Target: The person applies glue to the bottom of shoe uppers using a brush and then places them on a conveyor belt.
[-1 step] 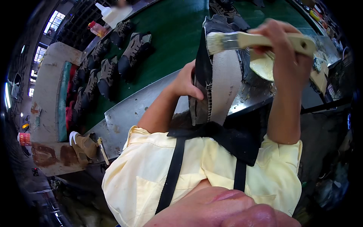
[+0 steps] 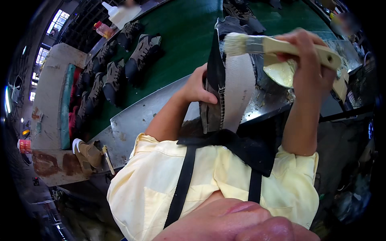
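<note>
A dark grey shoe upper (image 2: 213, 86) is turned with its pale, stitched-edged underside (image 2: 237, 86) facing up. My left hand (image 2: 200, 86) grips it along the left side, thumb over the edge. In my right hand (image 2: 307, 50) is a wooden-handled flat paintbrush (image 2: 257, 44). Its cream bristles lie over the far end of the underside; whether they touch it, I cannot tell. Just below the brush, partly behind my right hand, a bowl (image 2: 279, 75) with a pale yellow, shiny coating stands on the metal ledge.
Several grey-and-black shoes (image 2: 140, 58) stand on the green belt (image 2: 177, 44) at the left. A metal ledge (image 2: 136, 116) runs along its near side. At the lower left are a tan shoe (image 2: 88, 154) and another brush (image 2: 108, 160). A red-capped jar (image 2: 103, 30) and a white bottle (image 2: 110, 9) stand farther back.
My right hand and the brush have shifted slightly to the right. More of the bowl shows beneath them. My left hand still holds the shoe upper in nearly the same place.
</note>
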`<state>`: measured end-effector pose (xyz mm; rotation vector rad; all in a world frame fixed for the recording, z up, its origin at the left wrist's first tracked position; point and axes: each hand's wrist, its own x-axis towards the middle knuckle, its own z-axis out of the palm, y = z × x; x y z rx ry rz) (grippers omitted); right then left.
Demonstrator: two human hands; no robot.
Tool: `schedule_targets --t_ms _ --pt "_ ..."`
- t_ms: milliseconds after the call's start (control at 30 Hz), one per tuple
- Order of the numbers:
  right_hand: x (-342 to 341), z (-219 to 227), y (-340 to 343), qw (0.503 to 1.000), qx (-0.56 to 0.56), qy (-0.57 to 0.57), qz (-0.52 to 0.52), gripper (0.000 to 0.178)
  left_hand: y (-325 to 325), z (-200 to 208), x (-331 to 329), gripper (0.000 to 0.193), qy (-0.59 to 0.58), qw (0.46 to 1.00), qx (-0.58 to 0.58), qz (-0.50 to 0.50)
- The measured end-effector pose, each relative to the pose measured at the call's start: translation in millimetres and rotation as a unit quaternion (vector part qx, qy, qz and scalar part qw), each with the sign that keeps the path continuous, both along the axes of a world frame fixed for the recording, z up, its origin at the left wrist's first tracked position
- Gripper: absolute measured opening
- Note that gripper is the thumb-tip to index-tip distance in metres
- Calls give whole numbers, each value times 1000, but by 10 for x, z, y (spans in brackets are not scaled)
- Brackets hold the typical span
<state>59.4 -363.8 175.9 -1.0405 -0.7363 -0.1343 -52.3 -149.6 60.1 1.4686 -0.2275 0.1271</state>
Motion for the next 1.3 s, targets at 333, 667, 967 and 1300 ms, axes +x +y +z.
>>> schedule_targets --t_ms 333,667,967,1300 --pt "134 -801 -777 986 -10 156 -63 18 288 289 -400 70 79 956 0 282" --pt "163 -1072 -1129 986 -10 164 -29 18 982 429 -410 55 114 747 -372 539" --pt "326 -1118 -1342 985 -11 160 -69 18 1348 -220 606 50 52 603 -594 530" --pt "477 -1087 -1672 972 -121 169 -107 22 1580 -597 1989 77 117 371 -528 755"
